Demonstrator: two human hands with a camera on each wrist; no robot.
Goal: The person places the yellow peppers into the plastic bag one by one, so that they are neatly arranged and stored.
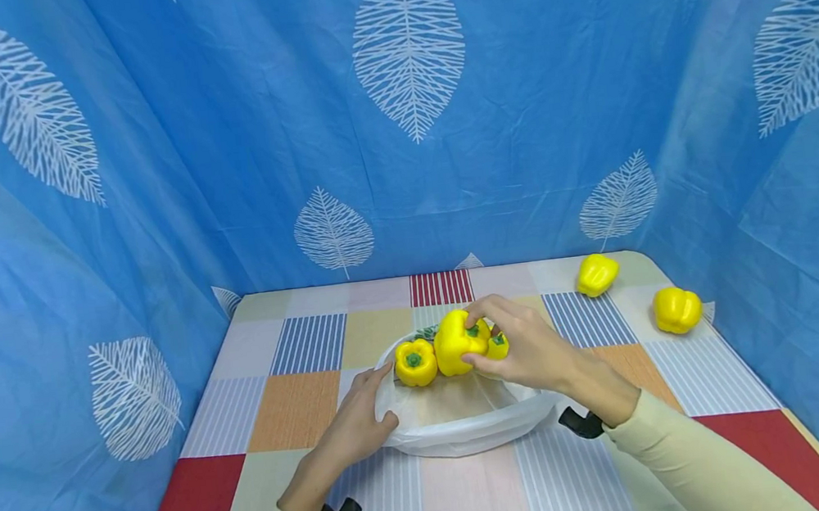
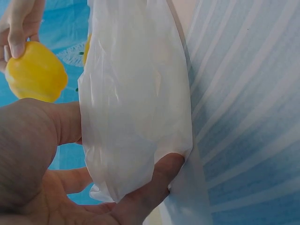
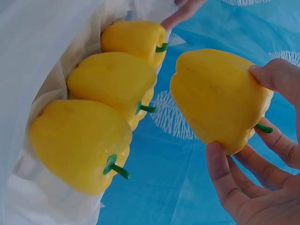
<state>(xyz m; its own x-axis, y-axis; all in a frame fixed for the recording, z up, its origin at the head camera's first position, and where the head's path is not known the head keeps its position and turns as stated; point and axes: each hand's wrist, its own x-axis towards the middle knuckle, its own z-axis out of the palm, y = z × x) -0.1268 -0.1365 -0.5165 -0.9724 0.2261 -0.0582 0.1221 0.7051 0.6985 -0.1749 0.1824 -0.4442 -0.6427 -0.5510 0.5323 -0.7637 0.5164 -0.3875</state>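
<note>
A white plastic bag (image 1: 464, 439) lies spread open at the middle of the table, its mouth rolled into a round rim. My left hand (image 1: 355, 421) grips this rim at the left side, with the thumb (image 2: 168, 168) on the outer face of the plastic. Over the bag, my right hand (image 1: 533, 350) pinches a yellow bell pepper (image 3: 215, 96) between thumb and fingertips near its green stem. Three more yellow bell peppers sit in a row along the bag's far side: one in front (image 3: 79, 145), a middle one (image 3: 110, 82) and another (image 3: 133, 40) beside the left hand.
Toward the far right of the patchwork tablecloth (image 1: 298, 410) lie two yellow bell peppers, one farther back (image 1: 597, 274) and one nearer the right edge (image 1: 677, 310). Blue curtains (image 1: 241, 123) with white leaf prints hang behind the table and along both sides.
</note>
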